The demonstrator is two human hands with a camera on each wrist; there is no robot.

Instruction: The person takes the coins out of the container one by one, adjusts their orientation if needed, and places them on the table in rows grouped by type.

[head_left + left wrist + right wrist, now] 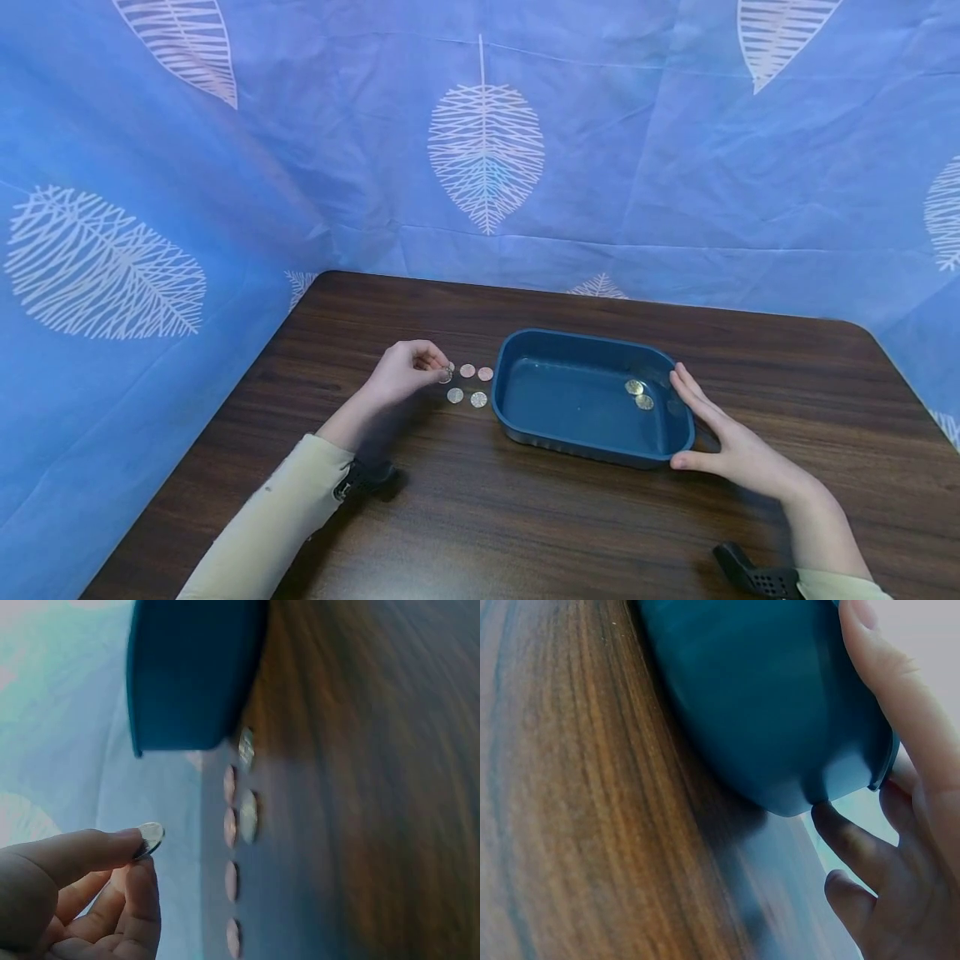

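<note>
My left hand (408,367) pinches a silvery coin (152,836) between thumb and fingertips, just above the table. Beside it, left of the tray, lie two coppery coins (467,370) and two paler coins (478,400); the left wrist view shows several coins on the table, including a coppery one (233,939) nearest the hand. A dark blue rectangular tray (570,454) stands to their right, with two gold-toned coins (644,402) inside near its right end. My right hand (738,442) rests spread against that end, its thumb (900,682) at the near corner and fingers (855,844) touching the outer wall.
The dark wood-grain table (465,517) has rounded far corners. Blue cloth with white leaf prints (486,158) hangs behind it and along the left side. Black straps with devices sit on both wrists, the left one (363,479) close over the table.
</note>
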